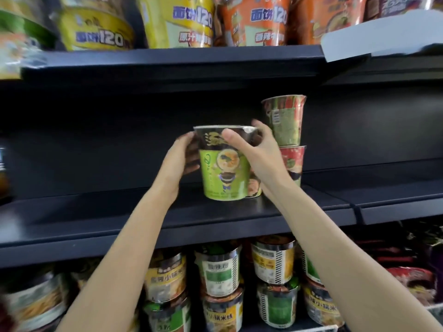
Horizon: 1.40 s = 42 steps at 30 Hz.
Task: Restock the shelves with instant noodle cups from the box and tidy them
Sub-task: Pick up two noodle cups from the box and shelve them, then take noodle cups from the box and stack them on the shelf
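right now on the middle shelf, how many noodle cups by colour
green cup, held by left hand and right hand: 1
red-and-green cups, stacked beside it: 2
total: 3

A single head-worn wide-angle view faces a dark metal shelving unit head-on at close range. The optical axis is roughly level with the middle dark shelf board (239, 212); the upper shelf's front edge (167, 61) is seen from slightly below, the lower tier from above. Both bare forearms enter from the bottom edge and converge near frame centre. Straight edges bow toward the borders.
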Tool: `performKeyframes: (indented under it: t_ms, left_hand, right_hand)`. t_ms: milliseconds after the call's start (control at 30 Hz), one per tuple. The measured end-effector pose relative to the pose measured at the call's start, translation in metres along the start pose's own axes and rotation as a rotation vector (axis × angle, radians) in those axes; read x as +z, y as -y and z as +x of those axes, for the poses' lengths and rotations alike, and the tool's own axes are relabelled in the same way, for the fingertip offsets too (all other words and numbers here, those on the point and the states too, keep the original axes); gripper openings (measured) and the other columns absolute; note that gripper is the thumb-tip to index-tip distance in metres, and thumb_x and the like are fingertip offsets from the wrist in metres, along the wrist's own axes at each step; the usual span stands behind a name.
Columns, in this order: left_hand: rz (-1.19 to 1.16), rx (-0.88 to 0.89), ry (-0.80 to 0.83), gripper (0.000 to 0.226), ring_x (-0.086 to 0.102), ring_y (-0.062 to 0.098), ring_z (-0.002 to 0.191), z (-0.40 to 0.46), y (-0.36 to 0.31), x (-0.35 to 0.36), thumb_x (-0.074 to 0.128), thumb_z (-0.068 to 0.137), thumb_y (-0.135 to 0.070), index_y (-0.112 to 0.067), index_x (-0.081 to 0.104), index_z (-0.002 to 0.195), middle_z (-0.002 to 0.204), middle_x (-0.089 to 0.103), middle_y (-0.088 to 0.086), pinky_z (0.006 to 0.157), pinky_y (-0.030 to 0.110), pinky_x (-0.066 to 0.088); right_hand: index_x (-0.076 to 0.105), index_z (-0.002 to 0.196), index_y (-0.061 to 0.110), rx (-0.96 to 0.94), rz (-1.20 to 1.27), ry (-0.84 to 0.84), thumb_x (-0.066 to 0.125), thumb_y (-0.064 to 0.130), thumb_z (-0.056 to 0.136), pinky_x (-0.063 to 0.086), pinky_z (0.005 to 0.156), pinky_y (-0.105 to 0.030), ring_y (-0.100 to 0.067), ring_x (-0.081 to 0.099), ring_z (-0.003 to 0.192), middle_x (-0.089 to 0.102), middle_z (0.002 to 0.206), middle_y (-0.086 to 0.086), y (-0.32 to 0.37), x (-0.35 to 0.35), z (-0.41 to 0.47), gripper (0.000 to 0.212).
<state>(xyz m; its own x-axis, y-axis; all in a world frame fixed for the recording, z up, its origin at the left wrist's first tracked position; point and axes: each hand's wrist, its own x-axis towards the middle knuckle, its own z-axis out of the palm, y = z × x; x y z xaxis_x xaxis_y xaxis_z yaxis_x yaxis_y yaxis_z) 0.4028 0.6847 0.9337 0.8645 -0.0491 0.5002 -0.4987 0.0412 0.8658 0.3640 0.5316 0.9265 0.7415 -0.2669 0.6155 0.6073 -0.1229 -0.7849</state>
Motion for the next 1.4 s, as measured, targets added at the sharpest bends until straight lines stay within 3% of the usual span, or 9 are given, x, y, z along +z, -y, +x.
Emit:
performKeyframes:
  t_ms: [67,200,433,600,733,800,1100,1233,1400]
  left_hand:
    - [-0.029,-0.026,-0.028,0.036,0.066,0.009,0.089,-0.007,-0.001,-0.018,0.034,0.099,-0.043,-0.025,0.062,0.112,0.1,0.071,-0.006,0.073,0.024,0.049]
    - [-0.019,-0.11,-0.125,0.038,0.063,0.02,0.1,0.009,0.008,-0.046,0.034,0.097,-0.045,-0.024,0.066,0.099,0.101,0.07,0.002,0.088,0.036,0.047]
    - [0.055,-0.247,-0.156,0.028,0.06,0.025,0.093,0.044,0.04,-0.051,0.037,0.099,-0.022,-0.01,0.058,0.114,0.118,0.062,0.017,0.087,0.039,0.049]
    - [0.063,-0.221,-0.116,0.037,0.056,0.02,0.111,0.04,0.052,-0.046,0.048,0.096,-0.017,-0.018,0.05,0.133,0.131,0.056,0.005,0.088,0.033,0.047]
    - [0.364,0.058,-0.247,0.043,0.049,0.014,0.122,0.009,0.043,-0.042,0.052,0.093,-0.019,-0.019,0.046,0.135,0.131,0.054,-0.004,0.1,0.025,0.036]
    - [0.447,0.234,-0.253,0.028,0.054,0.012,0.112,-0.018,0.04,-0.03,0.052,0.092,-0.023,-0.027,0.056,0.119,0.115,0.06,-0.011,0.101,0.035,0.042]
    - [0.551,0.932,0.017,0.025,0.053,0.016,0.082,-0.16,0.064,0.134,0.045,0.093,-0.016,-0.003,0.065,0.088,0.085,0.063,0.002,0.077,0.022,0.041]
    - [0.481,0.857,0.337,0.025,0.053,0.019,0.076,-0.248,0.125,0.23,0.045,0.094,-0.017,-0.004,0.065,0.087,0.08,0.064,0.005,0.074,0.024,0.041]
    - [0.533,0.385,0.736,0.021,0.054,0.015,0.093,-0.364,0.2,0.35,0.049,0.09,-0.024,-0.014,0.066,0.097,0.092,0.064,-0.003,0.085,0.02,0.039]
  right_hand:
    - [0.034,0.143,0.019,-0.001,-0.011,0.015,0.078,0.062,0.059,0.049,0.098,-0.035,-0.012,0.059,0.112,0.057,0.127,0.003,-0.004,0.034,0.007,0.104]
    - [0.024,0.148,0.011,-0.018,-0.098,0.082,0.071,0.053,0.075,0.043,0.087,-0.018,-0.008,0.053,0.111,0.056,0.129,-0.001,-0.02,0.079,0.02,0.096]
    - [0.009,0.151,0.014,0.132,-0.22,0.215,0.073,0.049,0.077,0.037,0.105,-0.03,-0.024,0.04,0.135,0.037,0.149,-0.008,-0.06,0.09,0.045,0.104]
    - [0.005,0.152,0.01,0.21,-0.241,0.262,0.074,0.042,0.078,0.037,0.109,-0.033,-0.024,0.039,0.135,0.036,0.15,-0.007,-0.073,0.075,0.045,0.107]
    - [0.031,0.145,0.012,0.017,-0.4,0.289,0.07,0.037,0.082,0.038,0.105,-0.031,-0.021,0.044,0.13,0.046,0.142,-0.006,-0.062,0.048,0.016,0.078]
    - [0.035,0.142,0.018,-0.109,-0.394,0.243,0.065,0.028,0.088,0.039,0.1,-0.027,-0.014,0.048,0.124,0.051,0.136,0.0,-0.055,0.026,-0.009,0.063]
    - [0.065,0.104,0.007,-0.689,-0.78,-0.162,0.058,0.017,0.09,0.044,0.079,-0.026,-0.013,0.057,0.082,0.067,0.084,0.002,-0.064,-0.166,-0.132,0.019]
    - [0.067,0.102,0.006,-0.382,-0.91,-0.075,0.057,0.015,0.088,0.047,0.076,-0.026,-0.012,0.058,0.078,0.068,0.08,0.001,-0.106,-0.306,-0.242,0.02]
    - [0.069,0.094,0.013,0.333,-0.949,-0.073,0.055,0.018,0.082,0.037,0.066,-0.007,-0.009,0.057,0.074,0.07,0.076,0.003,-0.14,-0.455,-0.398,0.02]
